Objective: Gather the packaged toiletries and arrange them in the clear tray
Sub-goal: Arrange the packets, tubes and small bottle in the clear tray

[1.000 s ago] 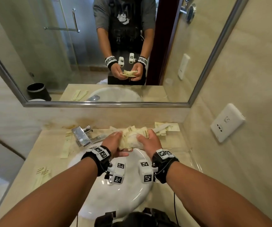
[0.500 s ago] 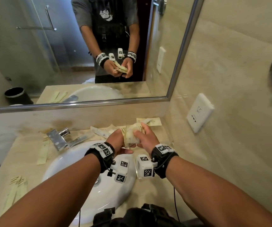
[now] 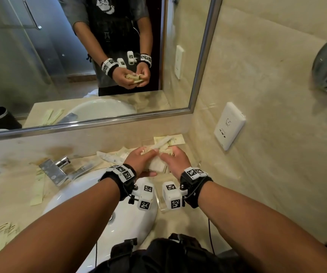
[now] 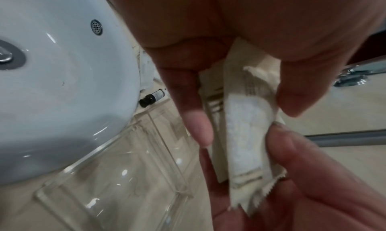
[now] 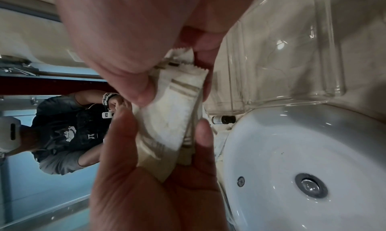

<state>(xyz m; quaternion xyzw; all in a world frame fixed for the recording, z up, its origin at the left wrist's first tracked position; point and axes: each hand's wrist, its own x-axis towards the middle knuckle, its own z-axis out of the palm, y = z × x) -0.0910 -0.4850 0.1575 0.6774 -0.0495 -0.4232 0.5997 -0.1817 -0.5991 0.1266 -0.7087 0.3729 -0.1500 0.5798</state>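
Both hands hold packets (image 3: 156,164) above tray (image 3: 163,203), right of sink (image 3: 103,209). Left hand (image 3: 139,164) cups stack underneath; right hand (image 3: 175,164) pinches top edge, likely squaring stack before lowering. More packets (image 3: 168,140) near mirror (image 3: 99,123), ungathered.

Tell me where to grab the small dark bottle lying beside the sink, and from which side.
Pinch the small dark bottle across its labelled middle, coming from above. It lies on its side on the counter, wedged between the sink and the clear tray, so a sideways approach looks blocked; the cap end seems too narrow.
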